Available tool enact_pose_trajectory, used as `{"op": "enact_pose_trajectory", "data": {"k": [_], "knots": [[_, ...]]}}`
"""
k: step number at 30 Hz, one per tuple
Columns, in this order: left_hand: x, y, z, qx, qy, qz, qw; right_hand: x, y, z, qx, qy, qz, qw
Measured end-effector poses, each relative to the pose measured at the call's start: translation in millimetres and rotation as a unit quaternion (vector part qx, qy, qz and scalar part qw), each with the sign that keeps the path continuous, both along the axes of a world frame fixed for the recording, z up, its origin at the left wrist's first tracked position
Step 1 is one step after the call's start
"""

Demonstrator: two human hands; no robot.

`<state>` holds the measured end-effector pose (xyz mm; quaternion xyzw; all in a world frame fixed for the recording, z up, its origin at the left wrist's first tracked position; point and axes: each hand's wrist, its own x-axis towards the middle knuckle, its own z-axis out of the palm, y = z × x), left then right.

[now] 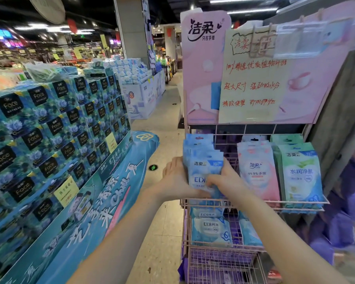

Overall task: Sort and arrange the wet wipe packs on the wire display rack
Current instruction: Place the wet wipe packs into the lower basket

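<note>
At the lower centre of the frame, both hands clasp a stack of blue wet wipe packs point(205, 160) standing upright at the left end of the pink wire rack's point(219, 263) upper tier. The left hand point(175, 177) grips the stack's left edge; the right hand point(223, 182) curls its fingers point(212, 181) over the front pack's lower face. Pink packs point(258, 173) and green packs point(301, 175) stand further right on that tier, with more blue packs point(210, 228) on the tier below. Stacked tissue boxes point(49, 119) fill the left.
</note>
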<state>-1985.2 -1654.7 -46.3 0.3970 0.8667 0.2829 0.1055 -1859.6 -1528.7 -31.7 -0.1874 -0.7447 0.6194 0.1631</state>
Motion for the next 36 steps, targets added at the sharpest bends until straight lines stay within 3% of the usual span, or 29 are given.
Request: {"op": "enact_pose_trajectory", "data": {"k": [4,9,15,24,28,33,36], "knots": [[-0.9,-3.1,1.4,0.024,-0.057,-0.001,0.998,0.3,4.1,7.0,0.0,-0.009,0.048,0.999],[-11.3,-10.9,-8.9,0.014,-0.025,0.002,1.0,-2.5,5.7,0.7,-0.057,-0.032,0.048,0.997],[-11.1,-12.2,-13.9,0.014,-0.029,-0.065,0.997,-12.7,-1.4,3.3,0.003,-0.045,0.077,0.996],[-5.1,-3.7,-9.4,0.204,-0.053,-0.01,0.977,-10.3,-2.5,-1.7,-0.012,0.048,0.023,0.998],[-5.6,0.2,-5.4,0.113,-0.036,-0.031,0.992,-15.4,-2.6,0.7,-0.029,0.01,0.022,0.999],[-0.1,3.6,-7.0,0.084,-0.062,-0.013,0.994,-18.5,-4.0,-1.5,-0.088,0.01,0.003,0.996],[-1.9,10.8,-10.6,0.141,-0.051,0.0,0.989,-18.7,-5.6,2.4,-0.086,0.022,0.023,0.996]]}}
